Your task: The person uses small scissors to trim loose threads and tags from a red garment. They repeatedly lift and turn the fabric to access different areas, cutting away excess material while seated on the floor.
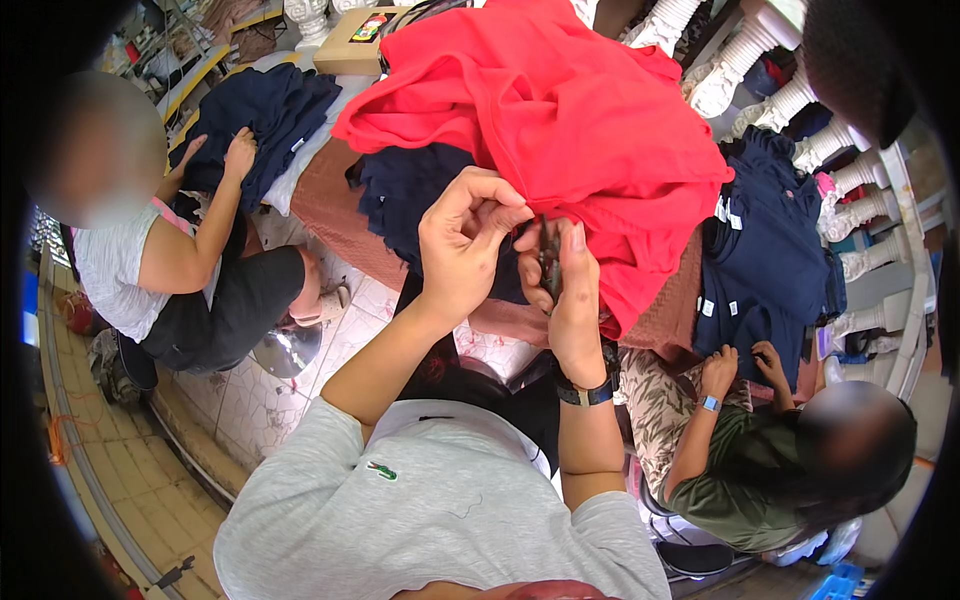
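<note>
A heap of bright red cloth point(560, 110) lies before me, its lower edge hanging down over the near side. At that edge my left hand point(462, 245) is closed in a pinch on the red cloth, thumb against forefinger. Close beside it, my right hand point(572, 290) is wrapped round a small dark metal tool that looks like thread snips point(549, 258). The tips of the snips point up toward the red hem, near my left fingertips. Folded navy cloth point(412, 195) shows under the red heap at the left.
On the left, a seated person handles navy garments point(262, 125). Another person at the right has both hands on a navy garment stack point(765, 240) with white tags. A brown cover point(340, 215) drapes the table. White balusters point(730, 70) stand behind, near a cardboard box point(350, 45).
</note>
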Demonstrator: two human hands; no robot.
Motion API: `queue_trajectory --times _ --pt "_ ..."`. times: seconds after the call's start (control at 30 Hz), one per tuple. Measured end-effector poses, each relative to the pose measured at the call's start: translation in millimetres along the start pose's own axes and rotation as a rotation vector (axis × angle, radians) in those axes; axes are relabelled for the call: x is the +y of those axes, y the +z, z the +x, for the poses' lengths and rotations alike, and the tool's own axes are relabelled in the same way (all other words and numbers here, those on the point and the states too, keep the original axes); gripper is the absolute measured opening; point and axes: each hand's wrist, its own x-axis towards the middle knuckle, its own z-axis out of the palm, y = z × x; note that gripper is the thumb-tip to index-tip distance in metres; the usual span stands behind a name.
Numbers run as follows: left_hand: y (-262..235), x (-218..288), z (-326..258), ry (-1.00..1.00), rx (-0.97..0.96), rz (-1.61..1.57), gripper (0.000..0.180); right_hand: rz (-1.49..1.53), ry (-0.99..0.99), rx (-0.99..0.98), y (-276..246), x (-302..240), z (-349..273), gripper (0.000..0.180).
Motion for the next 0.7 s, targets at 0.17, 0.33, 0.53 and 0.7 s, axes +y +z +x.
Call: queue_trajectory --times 0.17,0.33,0.53,0.7 --pt "-1.0 10.3 2.8 -0.131 -0.031 -0.113 0.006 0.108 0.159 -0.114 -5.3 -3.1 10.9 0.050" --pt "-2.2 19.1 0.0 -0.172 -0.044 -0.122 0.005 0.103 0.179 -0.103 0.1 -9.1 13.0 0.048" --pt "-2.0 19.2 0.5 -0.187 -0.040 -0.113 0.005 0.091 0.146 -0.150 -5.8 -7.3 21.1 0.048" --pt "-9.4 18.2 -0.6 -0.114 -0.099 0.048 0.008 0.082 0.127 -0.170 -7.6 -1.7 18.9 0.051"
